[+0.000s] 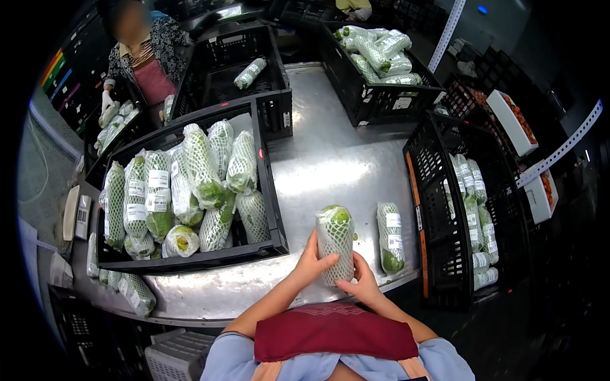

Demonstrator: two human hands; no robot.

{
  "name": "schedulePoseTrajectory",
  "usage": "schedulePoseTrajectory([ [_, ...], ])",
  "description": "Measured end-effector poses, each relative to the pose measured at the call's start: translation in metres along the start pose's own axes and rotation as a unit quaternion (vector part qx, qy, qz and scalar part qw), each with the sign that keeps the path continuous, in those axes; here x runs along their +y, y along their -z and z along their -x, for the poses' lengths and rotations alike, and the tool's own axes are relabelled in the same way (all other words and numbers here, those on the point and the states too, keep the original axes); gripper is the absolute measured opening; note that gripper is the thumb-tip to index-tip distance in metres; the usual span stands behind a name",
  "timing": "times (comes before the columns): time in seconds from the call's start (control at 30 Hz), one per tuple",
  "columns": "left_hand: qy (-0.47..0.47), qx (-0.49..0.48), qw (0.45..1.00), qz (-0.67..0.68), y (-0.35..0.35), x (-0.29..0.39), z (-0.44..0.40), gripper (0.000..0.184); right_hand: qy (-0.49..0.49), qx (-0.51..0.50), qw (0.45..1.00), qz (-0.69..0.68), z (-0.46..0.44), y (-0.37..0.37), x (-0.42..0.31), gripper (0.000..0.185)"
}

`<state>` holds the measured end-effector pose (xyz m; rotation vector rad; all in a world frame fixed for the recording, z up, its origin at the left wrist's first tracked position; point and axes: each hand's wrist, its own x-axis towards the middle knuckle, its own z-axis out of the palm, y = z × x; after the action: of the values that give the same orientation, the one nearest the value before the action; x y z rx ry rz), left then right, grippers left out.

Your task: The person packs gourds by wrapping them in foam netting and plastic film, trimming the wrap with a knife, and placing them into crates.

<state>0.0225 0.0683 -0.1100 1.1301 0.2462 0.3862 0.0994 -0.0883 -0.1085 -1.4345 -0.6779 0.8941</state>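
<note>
A long green fruit or vegetable (pixel 335 244) in a white foam net stands nearly upright over the metal table, its green end up. My left hand (pixel 311 261) is closed around its left side. On its lower right side my right hand (pixel 361 279) grips it too, thumb across the front. To the right lies another net-wrapped green piece (pixel 390 238) with two white labels. Left of my hands a black crate (pixel 273 244) holds several such pieces, some labelled. Whether the held piece has a label is hidden.
At right, a black crate (pixel 445 254) stands on its side with labelled pieces inside. Behind are a crate with one piece (pixel 250 73) and a full crate (pixel 387 108). A co-worker (pixel 149 63) stands at the back left. Wrapped pieces (pixel 136 294) lie along the left front edge.
</note>
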Motion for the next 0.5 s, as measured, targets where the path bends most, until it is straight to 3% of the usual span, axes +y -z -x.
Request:
schedulePoseTrajectory([
  [0.3, 0.055, 0.015, 0.998, 0.007, -0.003, 0.006, 0.012, 0.084, 0.044, 0.052, 0.990, 0.124, 0.005, 0.005, 0.015, 0.080],
  [0.5, -0.072, -0.047, 0.987, -0.138, -0.012, 0.010, 0.025, 0.085, 0.071, 0.041, 0.972, 0.220, -0.002, 0.005, 0.009, 0.082],
])
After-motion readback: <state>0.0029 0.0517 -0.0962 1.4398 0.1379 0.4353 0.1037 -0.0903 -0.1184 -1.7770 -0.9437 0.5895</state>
